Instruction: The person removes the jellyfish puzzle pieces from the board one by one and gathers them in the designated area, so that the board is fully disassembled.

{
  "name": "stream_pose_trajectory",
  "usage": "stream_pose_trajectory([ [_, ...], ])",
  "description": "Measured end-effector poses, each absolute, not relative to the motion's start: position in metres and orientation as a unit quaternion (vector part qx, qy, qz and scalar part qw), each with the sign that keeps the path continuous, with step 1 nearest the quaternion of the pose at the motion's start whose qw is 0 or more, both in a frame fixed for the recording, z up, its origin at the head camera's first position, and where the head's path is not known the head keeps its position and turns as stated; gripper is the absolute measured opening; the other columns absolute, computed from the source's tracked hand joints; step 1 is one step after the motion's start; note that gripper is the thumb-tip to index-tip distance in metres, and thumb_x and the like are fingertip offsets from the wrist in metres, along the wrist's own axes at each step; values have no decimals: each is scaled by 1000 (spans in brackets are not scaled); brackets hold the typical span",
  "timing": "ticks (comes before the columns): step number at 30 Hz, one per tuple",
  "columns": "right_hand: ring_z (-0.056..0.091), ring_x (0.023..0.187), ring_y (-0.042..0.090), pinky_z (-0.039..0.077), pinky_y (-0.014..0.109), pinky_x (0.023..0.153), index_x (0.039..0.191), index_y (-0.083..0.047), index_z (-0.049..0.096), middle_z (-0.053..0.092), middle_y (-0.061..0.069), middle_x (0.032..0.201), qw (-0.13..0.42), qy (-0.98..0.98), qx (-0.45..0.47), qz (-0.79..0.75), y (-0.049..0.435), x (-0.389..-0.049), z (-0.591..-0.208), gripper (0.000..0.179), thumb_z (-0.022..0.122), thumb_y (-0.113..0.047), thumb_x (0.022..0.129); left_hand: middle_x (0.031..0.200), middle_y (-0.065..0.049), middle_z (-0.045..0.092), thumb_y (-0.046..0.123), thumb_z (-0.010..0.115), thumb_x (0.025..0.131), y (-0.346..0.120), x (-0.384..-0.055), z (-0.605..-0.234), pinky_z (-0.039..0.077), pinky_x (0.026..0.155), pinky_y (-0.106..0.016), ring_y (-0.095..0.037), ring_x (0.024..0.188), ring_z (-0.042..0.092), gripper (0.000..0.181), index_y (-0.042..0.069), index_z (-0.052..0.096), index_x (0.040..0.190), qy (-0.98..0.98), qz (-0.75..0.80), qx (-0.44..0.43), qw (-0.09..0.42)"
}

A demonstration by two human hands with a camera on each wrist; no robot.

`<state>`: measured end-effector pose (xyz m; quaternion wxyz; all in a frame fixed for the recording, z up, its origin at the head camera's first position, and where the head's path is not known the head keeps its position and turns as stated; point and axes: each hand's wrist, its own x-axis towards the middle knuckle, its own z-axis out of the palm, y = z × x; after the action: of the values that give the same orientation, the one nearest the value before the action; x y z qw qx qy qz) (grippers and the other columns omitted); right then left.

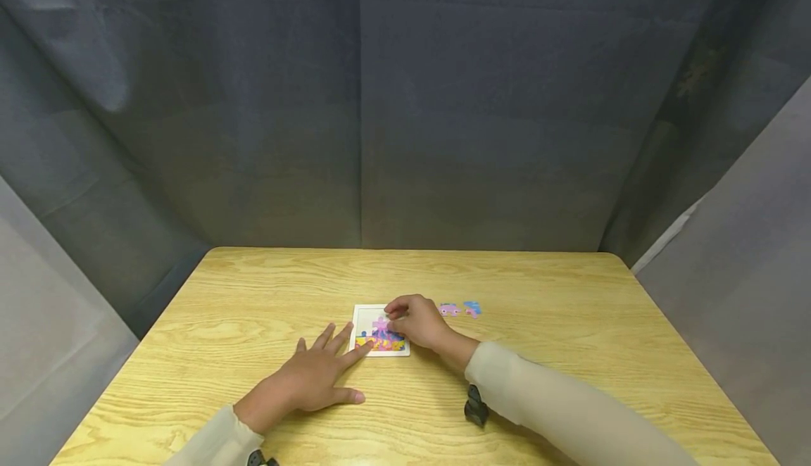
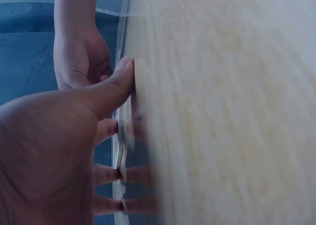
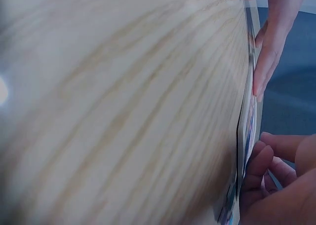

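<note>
A small white-framed jigsaw puzzle (image 1: pixel 378 354) lies on the wooden table, its lower part filled with yellow, blue and pink pieces. A pink piece (image 1: pixel 380 324) stands above those in the frame, beside the right thumb. My left hand (image 1: pixel 317 376) is spread palm down at the left of the puzzle, fingertips at the frame's left edge and over its lower corner. My right hand (image 1: pixel 419 322) bends over the right side of the puzzle, thumb and forefinger curved close to the surface; I cannot tell whether a piece is between them. In the right wrist view, the right fingertips (image 3: pixel 262 153) meet the puzzle's edge.
Two loose puzzle pieces lie right of the right hand: a pink one (image 1: pixel 449 309) and a blue and pink one (image 1: pixel 472 309). The wooden table (image 1: pixel 285 276) backs onto a dark grey curtain (image 1: pixel 475 135). Pale panels (image 1: pixel 728 241) flank both sides.
</note>
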<state>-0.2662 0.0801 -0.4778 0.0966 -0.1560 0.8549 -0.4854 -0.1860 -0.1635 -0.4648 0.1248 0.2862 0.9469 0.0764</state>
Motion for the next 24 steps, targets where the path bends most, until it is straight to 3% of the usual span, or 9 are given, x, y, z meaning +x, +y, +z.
stream_pose_trajectory([
  [5, 65, 87, 17, 60, 33, 82, 118, 1, 70, 71, 9, 105, 100, 866, -163, -461, 74, -264, -477, 31, 79, -3, 89, 172, -19, 10, 74, 54, 91, -163, -186, -465, 25, 101, -87, -55, 153, 13, 88, 33, 28, 164, 947, 77, 287, 125],
  [10, 64, 101, 22, 54, 45, 101, 118, -2, 71, 71, 7, 106, 96, 879, -160, -439, 70, -264, -477, 33, 81, -4, 86, 172, -19, 10, 74, 54, 91, -164, -186, -465, 25, 101, -87, -55, 153, 13, 88, 33, 27, 164, 947, 76, 288, 124],
  [24, 59, 98, 21, 55, 43, 101, 121, 1, 68, 64, 8, 106, 106, 887, -185, -409, 66, -262, -476, 36, 77, 5, 87, 172, -20, 11, 74, 54, 91, -163, -185, -463, 25, 101, -87, -55, 153, 14, 88, 33, 27, 164, 946, 80, 287, 124],
])
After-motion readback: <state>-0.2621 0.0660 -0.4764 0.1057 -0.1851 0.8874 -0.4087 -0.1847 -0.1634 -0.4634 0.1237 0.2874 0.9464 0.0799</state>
